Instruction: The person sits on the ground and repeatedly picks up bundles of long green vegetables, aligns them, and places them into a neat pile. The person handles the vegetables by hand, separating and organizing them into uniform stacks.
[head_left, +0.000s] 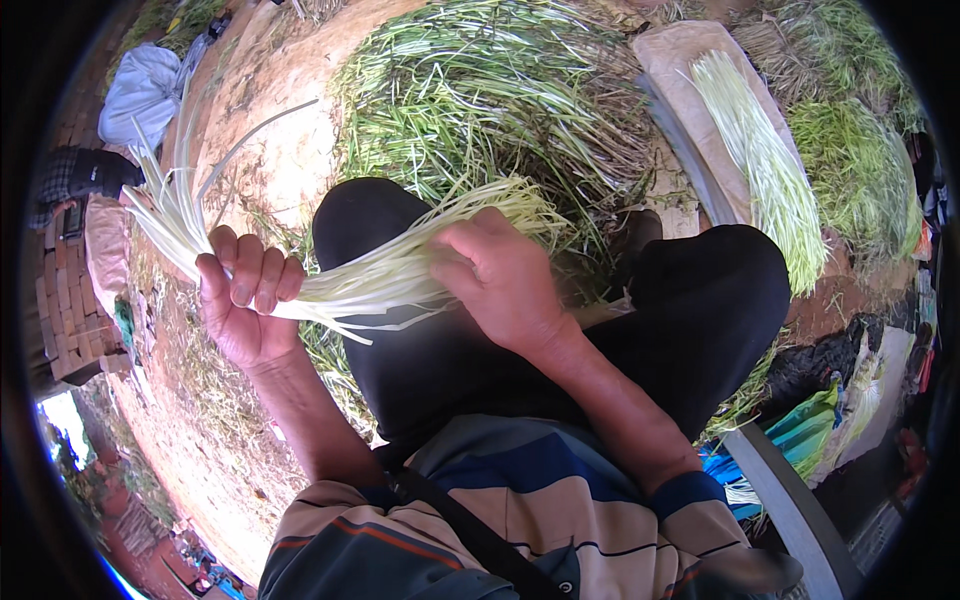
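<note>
A loose bundle of long, pale yellow-green chive-like stalks (352, 281) stretches across in front of my knees. My left hand (251, 292) is wrapped around its whitish end, and several stalk ends fan out beyond the fist at upper left. Over the leafy part is my right hand (502, 277), with fingers curled and thumb near the forefinger. Slight blur and the hand itself hide whether strands are pinched there. Beneath and beyond the bundle are my legs in black trousers (600, 360), knees bent wide apart.
A large heap of green stalks (465, 97) lies on the ground ahead. On the right, a neat row of pale stalks (765, 165) rests on a brown sheet (667, 52), beside another green pile (847, 172). A curved grey bar (787, 510) stands at lower right. Bricks (71, 300) are at left.
</note>
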